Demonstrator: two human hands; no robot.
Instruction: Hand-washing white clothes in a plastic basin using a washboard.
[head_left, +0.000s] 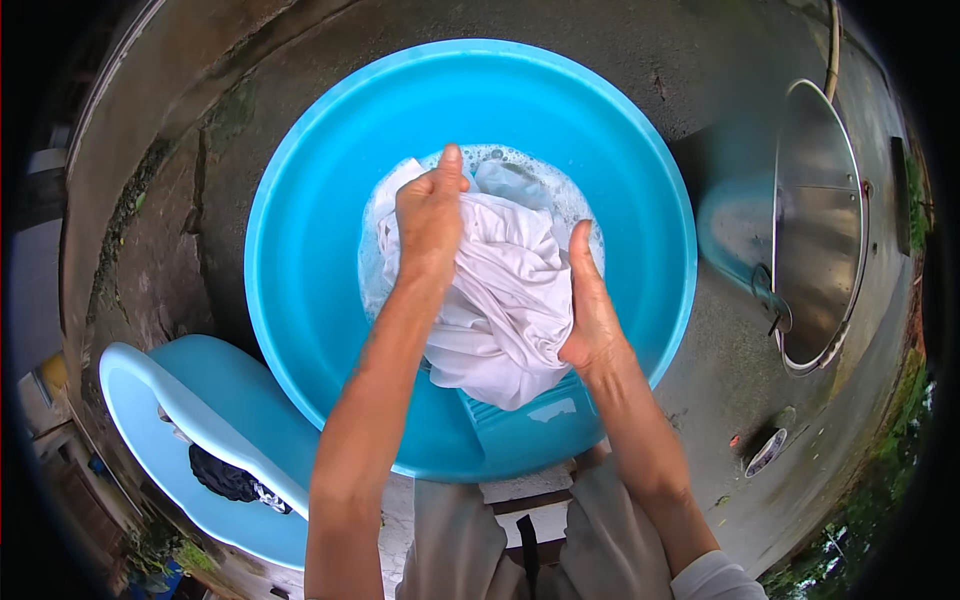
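Note:
A bunched white cloth garment is lifted between my hands over a large round blue plastic tub. My left hand grips its upper left part, thumb pointing away from me. On the right side, my right hand presses and holds the fabric, its thumb raised and its fingers hidden behind the cloth. Soapy water with foam lies in the tub's bottom, where a pale wet cloth shows past the garment. Under the garment's near end is a ribbed blue washboard, set against the tub's near side.
A smaller light-blue basin at lower left holds dark clothing. To the right stands a metal bucket with a handle. A small cup-like container sits on the wet concrete floor. Plants edge the lower right.

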